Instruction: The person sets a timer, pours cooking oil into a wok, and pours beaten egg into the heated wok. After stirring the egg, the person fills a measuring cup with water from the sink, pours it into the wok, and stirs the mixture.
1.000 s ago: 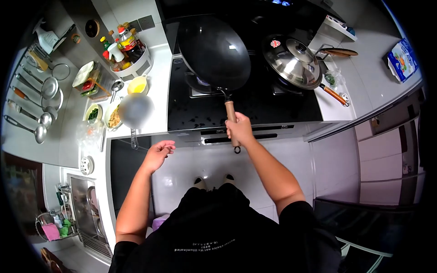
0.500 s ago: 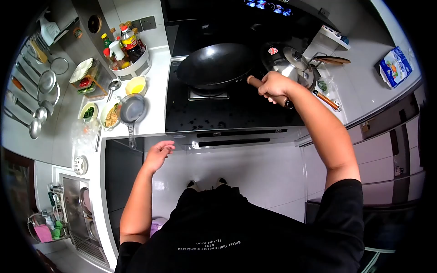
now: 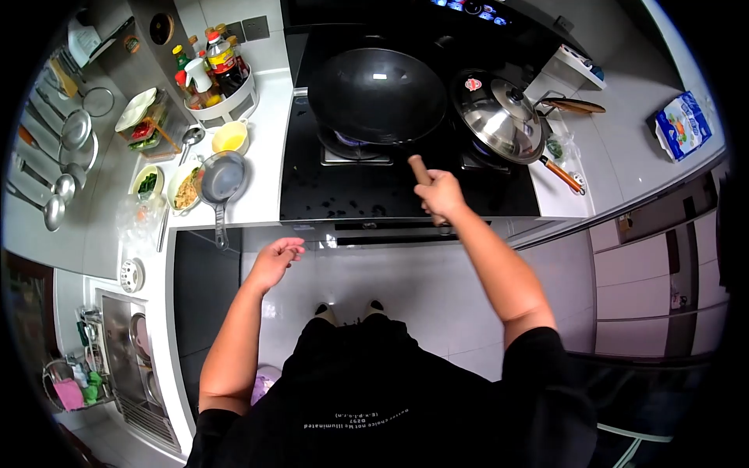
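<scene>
The wok (image 3: pixel 374 101) is over the left side of the black glass hob (image 3: pixel 331 187), its dark bowl facing up toward the head camera and a bright reflection showing inside it. Its wooden handle (image 3: pixel 418 168) slants toward the person and slightly rightward, and the right hand (image 3: pixel 442 196) is closed around it, with the upper end of the wood showing beyond the fingers. A bluish glow shows under the near rim, above the metal burner support (image 3: pixel 356 161); whether the wok touches that support cannot be told from this angle. The left hand (image 3: pixel 275 264) hangs in front of the counter edge, fingers loosely curled and the grip slack, near the handle of a small grey pan (image 3: pixel 221 179) that juts past the white counter (image 3: pixel 261 187). Just beside this pan, a dish (image 3: pixel 185 189) holds chopped brownish food, and next to it a smaller bowl (image 3: pixel 147 182) contains green pieces. Behind the pan stands a bowl of yellow liquid (image 3: pixel 231 140), with a metal ladle (image 3: pixel 191 137) lying to its left. Farther back, bottles (image 3: pixel 226 66) crowd a round white caddy (image 3: pixel 232 111). On the right side of the hob, a pan with a shiny domed lid (image 3: pixel 499 117) sits near the wok, its orange-brown handle (image 3: pixel 563 175) pointing out over the counter at the right.
</scene>
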{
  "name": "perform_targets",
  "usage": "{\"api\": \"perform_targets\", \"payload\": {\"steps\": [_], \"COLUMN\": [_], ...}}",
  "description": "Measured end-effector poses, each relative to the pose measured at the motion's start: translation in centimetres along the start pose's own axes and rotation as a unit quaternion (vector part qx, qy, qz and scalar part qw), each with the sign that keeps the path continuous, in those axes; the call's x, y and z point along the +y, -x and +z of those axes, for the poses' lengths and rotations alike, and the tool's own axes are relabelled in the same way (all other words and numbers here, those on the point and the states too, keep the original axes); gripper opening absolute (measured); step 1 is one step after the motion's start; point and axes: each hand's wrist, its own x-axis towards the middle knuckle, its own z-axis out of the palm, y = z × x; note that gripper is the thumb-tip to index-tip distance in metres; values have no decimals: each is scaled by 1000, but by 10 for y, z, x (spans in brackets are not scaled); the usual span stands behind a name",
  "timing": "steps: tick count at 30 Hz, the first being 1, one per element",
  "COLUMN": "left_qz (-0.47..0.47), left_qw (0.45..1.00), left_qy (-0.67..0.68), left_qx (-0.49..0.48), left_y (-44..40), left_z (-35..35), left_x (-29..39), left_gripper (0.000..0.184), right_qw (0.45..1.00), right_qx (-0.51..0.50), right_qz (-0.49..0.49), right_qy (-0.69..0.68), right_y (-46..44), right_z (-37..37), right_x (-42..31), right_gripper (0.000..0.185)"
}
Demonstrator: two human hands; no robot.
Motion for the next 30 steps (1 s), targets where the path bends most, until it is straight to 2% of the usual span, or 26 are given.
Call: {"api": "perform_targets", "payload": {"steps": [6, 8, 10, 13, 14, 16, 18, 19, 20, 22, 24, 26, 28, 29, 30], "left_qz": [17, 20, -7, -53, -70, -85, -105, -116, -96, -97, -107, -111, -143, -152, -143], "left_qw": [999, 998, 994, 983, 979, 975, 958, 964, 969, 981, 974, 968, 969, 974, 988], "left_qy": [18, 48, 107, 174, 192, 205, 265, 231, 203, 141, 152, 155, 135, 104, 21], "left_qx": [-31, -31, -10, 0, -1, -19, -29, -57, -106, -94, -128, -161, -152, -129, -53], "left_y": [-26, -41, -62, -81, -86, -99, -84, -74, -75, -75, -71, -80, -84, -89, -93], "left_z": [25, 40, 58, 76, 79, 75, 74, 69, 63, 49, 23, -8, -29, -39, -42], "left_x": [33, 46, 55, 68, 72, 66, 80, 89, 84, 80, 86, 80, 84, 84, 84], "left_gripper": [29, 31, 36, 45, 48, 54, 55, 54, 52, 49, 48, 49, 50, 48, 45], "right_qw": [994, 994, 992, 990, 983, 977, 969, 955, 982, 985, 980, 981, 977, 978, 979], "right_qx": [54, 66, 120, 107, 92, 108, -6, -64, 1, -20, -53, -37, -34, -38, -41], "right_qz": [4, 27, -19, -6, -23, -92, -32, -2, -158, -112, -64, -29, -18, -21, -24], "right_qy": [-98, -78, -20, -96, -155, -156, -246, -289, -105, -133, -180, -189, -208, -203, -199], "right_y": [0, 2, -17, -4, 4, 20, 31, 36, 27, 31, 37, 43, 48, 51, 55], "right_z": [68, 86, 120, 150, 160, 170, 151, 137, 126, 100, 75, 62, 60, 60, 57], "right_x": [-18, -26, -7, -21, -23, -28, -29, -26, -4, 16, 36, 52, 63, 67, 64], "right_gripper": [22, 22, 24, 31, 32, 33, 37, 39, 42, 42, 39, 36, 35, 34, 33]}}
